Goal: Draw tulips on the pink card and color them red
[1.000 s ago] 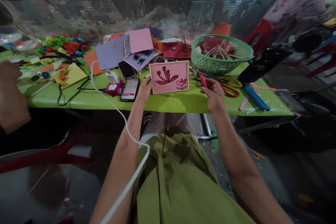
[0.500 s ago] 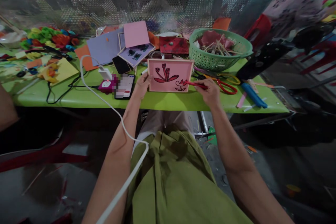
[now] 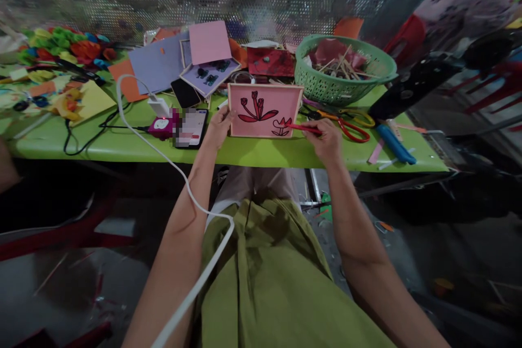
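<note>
My left hand (image 3: 221, 124) grips the left edge of a pink framed picture (image 3: 244, 125), which is tilted up on the green table. Drawn on it are a large flower with red-filled petals and a smaller flower at the lower right, whose upper part is partly red. My right hand (image 3: 327, 140) is closed around a red marker (image 3: 306, 129), with its tip on the small flower. Just beyond my right hand lie red-handled scissors (image 3: 354, 131). A phone (image 3: 191, 129) with a lit screen is left of my left hand.
A green basket (image 3: 326, 79) of sticks and scraps stands behind the picture. Coloured cards (image 3: 157, 65) are piled at the back. A white cable (image 3: 179, 171) hangs across my left arm from a purple socket block (image 3: 162, 126). A blue-handled tool (image 3: 395, 144) lies at the right.
More red shows on the small flower's upper part, and the marker tip has shifted slightly on it. My left hand still holds the frame. The whole view has shifted a little.
</note>
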The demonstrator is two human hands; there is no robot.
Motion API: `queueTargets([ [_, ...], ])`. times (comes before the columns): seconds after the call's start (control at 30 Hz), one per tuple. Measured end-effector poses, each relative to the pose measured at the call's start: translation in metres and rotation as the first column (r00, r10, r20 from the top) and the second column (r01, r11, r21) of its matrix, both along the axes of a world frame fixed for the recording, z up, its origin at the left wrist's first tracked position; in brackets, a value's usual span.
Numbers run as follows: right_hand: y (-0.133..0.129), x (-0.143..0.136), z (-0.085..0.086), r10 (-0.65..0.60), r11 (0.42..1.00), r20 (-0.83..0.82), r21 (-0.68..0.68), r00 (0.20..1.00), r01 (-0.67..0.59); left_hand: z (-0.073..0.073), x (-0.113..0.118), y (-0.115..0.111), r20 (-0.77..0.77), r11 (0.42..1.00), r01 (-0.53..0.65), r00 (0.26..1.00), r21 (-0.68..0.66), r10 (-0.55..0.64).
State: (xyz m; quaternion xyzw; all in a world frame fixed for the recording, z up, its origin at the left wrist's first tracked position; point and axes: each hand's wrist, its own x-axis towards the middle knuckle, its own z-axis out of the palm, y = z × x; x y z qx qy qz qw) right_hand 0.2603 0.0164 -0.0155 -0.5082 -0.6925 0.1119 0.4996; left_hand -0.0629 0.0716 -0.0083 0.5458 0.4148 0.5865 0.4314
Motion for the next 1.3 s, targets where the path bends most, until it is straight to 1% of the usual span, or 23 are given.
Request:
queueTargets([
  [0.13, -0.001, -0.001, 0.002, -0.027, 1.000, 0.008, -0.007, 1.000, 0.027, -0.002, -0.001, 0.001, -0.009, 1.000, 0.014, 1.000, 0.005, -0.014],
  [0.3, 0.000, -0.001, 0.002, 0.010, 1.000, -0.019, 0.008, 1.000, -0.010, -0.005, -0.001, 0.003, -0.007, 1.000, 0.016, 1.000, 0.011, -0.016],
  [0.5, 0.002, -0.002, 0.000, -0.017, 0.998, 0.017, 0.065, 1.000, 0.016, -0.007, 0.000, 0.006, 0.010, 0.999, 0.025, 1.000, 0.038, -0.026],
  [0.6, 0.003, -0.002, -0.001, 0.010, 0.992, -0.003, 0.125, 1.000, -0.010, -0.008, -0.001, 0.007, 0.013, 0.998, 0.030, 0.999, 0.055, -0.031],
  [0.67, 0.003, -0.002, -0.002, 0.023, 0.990, -0.005, 0.140, 1.000, -0.022, -0.009, -0.001, 0.007, 0.010, 0.997, 0.034, 0.999, 0.067, -0.035],
  [0.9, 0.003, -0.001, -0.002, -0.012, 0.995, 0.038, 0.100, 0.999, 0.008, -0.011, -0.002, 0.008, -0.004, 0.994, 0.046, 0.999, 0.099, -0.045],
  [1.3, 0.004, 0.000, -0.001, -0.001, 0.996, 0.023, 0.095, 1.000, -0.001, -0.010, -0.002, 0.007, -0.011, 0.995, 0.039, 0.999, 0.092, -0.038],
])
